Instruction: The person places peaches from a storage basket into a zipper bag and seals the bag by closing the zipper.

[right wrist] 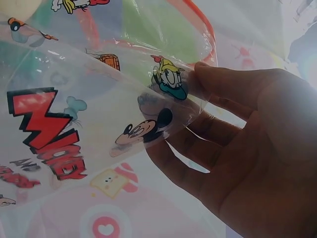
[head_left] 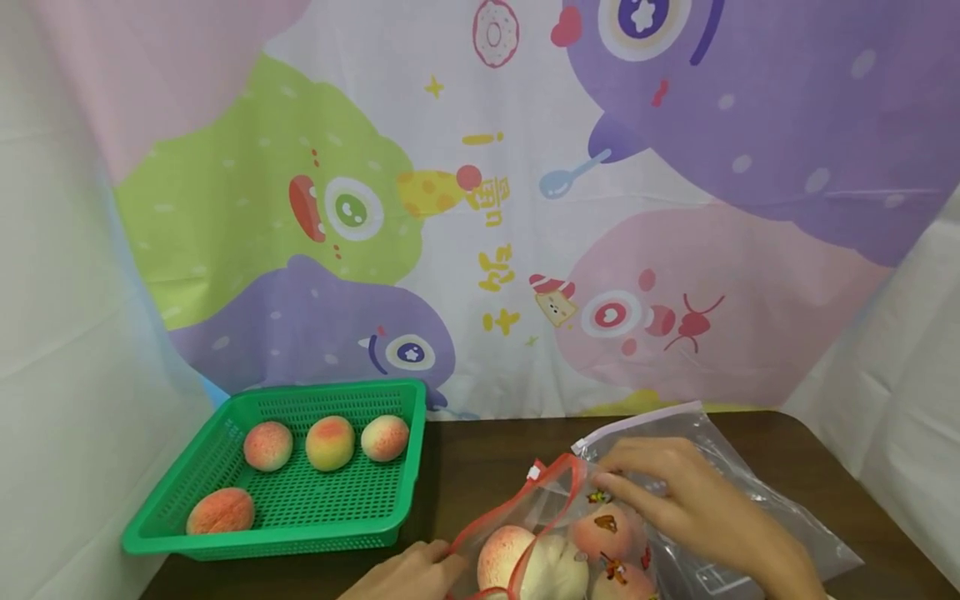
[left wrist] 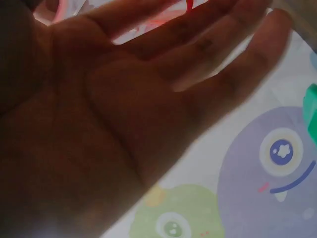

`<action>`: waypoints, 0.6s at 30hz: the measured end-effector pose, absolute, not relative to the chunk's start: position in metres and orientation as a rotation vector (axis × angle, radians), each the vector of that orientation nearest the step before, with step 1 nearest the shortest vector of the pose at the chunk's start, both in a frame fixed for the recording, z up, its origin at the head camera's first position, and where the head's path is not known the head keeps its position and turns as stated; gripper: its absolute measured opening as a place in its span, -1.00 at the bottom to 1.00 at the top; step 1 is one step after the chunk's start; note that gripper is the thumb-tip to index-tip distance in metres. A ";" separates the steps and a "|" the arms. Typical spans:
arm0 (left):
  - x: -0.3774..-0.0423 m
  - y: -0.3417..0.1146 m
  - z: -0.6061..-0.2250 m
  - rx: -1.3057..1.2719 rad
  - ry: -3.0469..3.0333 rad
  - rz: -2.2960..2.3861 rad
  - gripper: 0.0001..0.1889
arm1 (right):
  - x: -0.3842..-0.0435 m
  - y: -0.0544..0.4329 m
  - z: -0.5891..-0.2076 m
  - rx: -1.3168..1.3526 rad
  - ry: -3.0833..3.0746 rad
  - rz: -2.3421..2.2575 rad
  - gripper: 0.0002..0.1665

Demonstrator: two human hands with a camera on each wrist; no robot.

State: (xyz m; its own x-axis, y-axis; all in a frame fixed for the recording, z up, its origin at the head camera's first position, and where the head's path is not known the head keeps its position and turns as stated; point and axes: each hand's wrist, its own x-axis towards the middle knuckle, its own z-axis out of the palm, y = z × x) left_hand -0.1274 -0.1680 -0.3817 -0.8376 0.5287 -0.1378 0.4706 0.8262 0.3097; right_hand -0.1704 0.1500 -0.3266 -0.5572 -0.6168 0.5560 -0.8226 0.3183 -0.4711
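Though narrow, right-hand grip [right wrist: 257,148] on clear bag [right wrist: 104,99]

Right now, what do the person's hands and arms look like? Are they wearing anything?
The left hand and right hand are bare human hands with slender fingers. I can't see gloves or rings. The bit of right wrist in the head view has no sleeve or cable showing. Most of the arms are out of sight.

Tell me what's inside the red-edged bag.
At least four peach-like fruits show inside the red-edged bag. The head view cuts off its near end, and these fruits cover whatever lies beneath; full count unclear.
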 end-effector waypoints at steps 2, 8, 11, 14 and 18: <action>-0.127 -0.166 -0.380 0.759 2.794 0.415 -0.45 | -0.170 0.151 -0.327 1.298 -2.311 1.074 -0.77; -0.127 -0.163 -0.372 0.945 2.826 0.589 -0.59 | -0.173 0.153 -0.326 1.285 -2.293 1.059 -0.74; -0.126 -0.163 -0.366 1.045 2.866 0.676 -0.73 | -0.174 0.154 -0.324 1.240 -2.313 1.064 -0.74; -0.123 -0.163 -0.361 1.098 2.950 0.729 -0.72 | -0.175 0.155 -0.323 1.184 -2.337 1.054 -0.75; -0.118 -0.164 -0.359 1.201 3.097 0.758 -0.79 | -0.177 0.155 -0.324 1.151 -2.338 1.041 -0.76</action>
